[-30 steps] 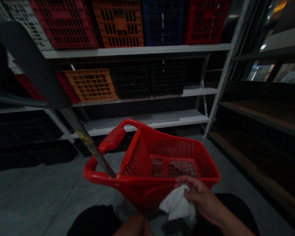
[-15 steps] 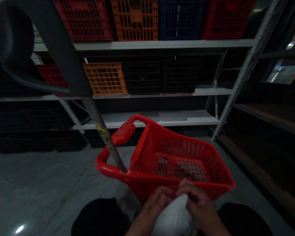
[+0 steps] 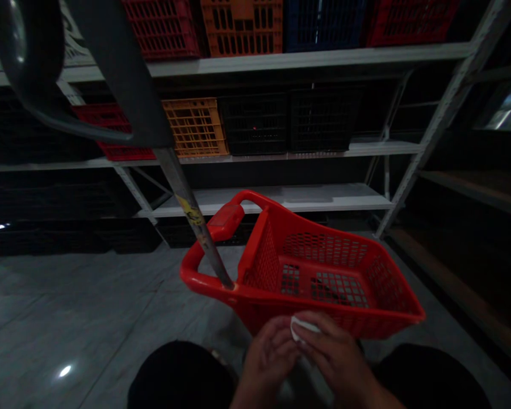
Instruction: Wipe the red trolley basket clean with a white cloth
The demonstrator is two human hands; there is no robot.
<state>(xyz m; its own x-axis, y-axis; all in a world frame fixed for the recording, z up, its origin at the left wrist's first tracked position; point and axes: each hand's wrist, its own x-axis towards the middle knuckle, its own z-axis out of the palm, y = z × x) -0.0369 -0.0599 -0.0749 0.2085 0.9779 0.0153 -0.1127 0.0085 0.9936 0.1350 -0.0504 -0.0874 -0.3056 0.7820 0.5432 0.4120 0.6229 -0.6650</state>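
On the floor (image 3: pixel 111 318), before the white shelving rack's (image 3: pixel 315 57) front edge, stands the red shopping basket (image 3: pixel 310 304). By its near rim, your left hand (image 3: pixel 270 352) is loosely cupped; your right hand's (image 3: pixel 334 352) grip holds a wadded white cloth (image 3: pixel 297 328).

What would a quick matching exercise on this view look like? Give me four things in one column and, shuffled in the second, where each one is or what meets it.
Things
1. Crumpled white cloth-like piece
2. Red plastic basket with perforated walls
3. Yellow-orange lattice plastic crate
4. Blue slatted plastic crate

Places
A. On the white upper shelf
B. Has a slanting grey metal pole meeting its rim
C. In the bare right hand
D. On the white middle shelf

Right pairs: 1-C, 2-B, 3-D, 4-A
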